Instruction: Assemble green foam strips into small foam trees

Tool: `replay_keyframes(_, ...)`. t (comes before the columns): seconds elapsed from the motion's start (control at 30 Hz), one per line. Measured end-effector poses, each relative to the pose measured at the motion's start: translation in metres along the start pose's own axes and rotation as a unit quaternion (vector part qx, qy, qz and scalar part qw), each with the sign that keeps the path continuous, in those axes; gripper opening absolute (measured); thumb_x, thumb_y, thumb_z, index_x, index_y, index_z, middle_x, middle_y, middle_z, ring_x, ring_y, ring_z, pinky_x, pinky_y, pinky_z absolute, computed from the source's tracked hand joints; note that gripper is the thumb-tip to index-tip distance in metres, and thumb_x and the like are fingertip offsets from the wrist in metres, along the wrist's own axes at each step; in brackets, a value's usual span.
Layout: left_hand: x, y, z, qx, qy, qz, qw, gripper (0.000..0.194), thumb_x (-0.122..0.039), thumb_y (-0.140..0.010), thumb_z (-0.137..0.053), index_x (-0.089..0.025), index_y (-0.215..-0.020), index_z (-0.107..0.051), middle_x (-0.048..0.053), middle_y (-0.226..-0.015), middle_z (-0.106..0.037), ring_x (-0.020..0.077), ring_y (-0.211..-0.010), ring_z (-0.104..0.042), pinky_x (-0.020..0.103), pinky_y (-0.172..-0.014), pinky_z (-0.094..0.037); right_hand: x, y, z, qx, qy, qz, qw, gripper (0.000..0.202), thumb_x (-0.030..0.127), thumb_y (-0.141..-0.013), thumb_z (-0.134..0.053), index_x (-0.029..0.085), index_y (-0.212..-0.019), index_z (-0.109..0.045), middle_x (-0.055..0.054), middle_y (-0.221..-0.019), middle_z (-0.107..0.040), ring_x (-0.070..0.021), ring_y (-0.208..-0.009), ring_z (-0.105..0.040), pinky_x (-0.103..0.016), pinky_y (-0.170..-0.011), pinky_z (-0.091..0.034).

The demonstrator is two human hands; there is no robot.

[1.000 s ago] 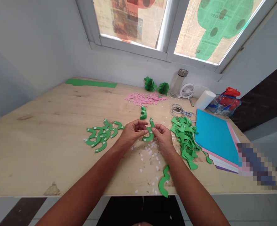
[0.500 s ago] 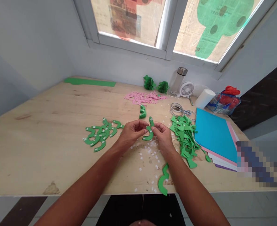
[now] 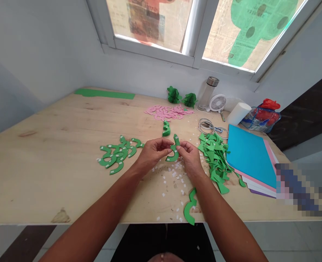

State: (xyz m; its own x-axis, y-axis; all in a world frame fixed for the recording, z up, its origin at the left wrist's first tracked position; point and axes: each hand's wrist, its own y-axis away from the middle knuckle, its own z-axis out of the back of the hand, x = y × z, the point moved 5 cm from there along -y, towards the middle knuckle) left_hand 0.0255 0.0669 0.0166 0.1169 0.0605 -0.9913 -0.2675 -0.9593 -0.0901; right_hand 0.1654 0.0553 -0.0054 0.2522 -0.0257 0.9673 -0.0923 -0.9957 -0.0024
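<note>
A curved green paper piece (image 3: 172,157) with small white squares on it is between my two hands, over the middle of the table. My right hand (image 3: 189,156) pinches its right side between thumb and finger. From the left, my left hand (image 3: 156,151) has thumb and fingertips closed at the piece's edge. Similar green pieces with white squares (image 3: 120,154) lie in a loose pile left of my left hand. Just beyond my hands stands a small green stack (image 3: 166,128). One plain green wavy piece (image 3: 189,209) rests near the front edge, beside my right forearm.
Green scraps (image 3: 215,160) are heaped right of my right hand, with blue sheets (image 3: 250,156) beyond. Tape rings (image 3: 206,126), a fan (image 3: 218,103), a bottle (image 3: 208,92) and pink cutouts (image 3: 168,112) stand or lie farther back. White bits (image 3: 177,171) litter the wood.
The view has shifted very slightly. Both hands keep nearly the same position around the green piece.
</note>
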Motion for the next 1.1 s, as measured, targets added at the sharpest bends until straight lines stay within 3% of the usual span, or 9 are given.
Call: replay_keyframes(1.1, -0.0031, 0.001, -0.0007, -0.008, -0.005, 0.013, 1.0, 0.027, -0.029, -0.059, -0.078, -0.016, -0.081, -0.071, 0.005, -0.075, -0.069, 0.0169, -0.069, -0.062, 0.028, -0.066, -0.049, -0.0028, -0.0009, 0.0009, -0.002, -0.004, -0.005, 1.0, 0.02, 0.033, -0.062, -0.073, 0.018, -0.074, -0.065, 0.003, -0.062, -0.063, -0.0099, -0.052, -0.05, -0.021, -0.049, -0.039)
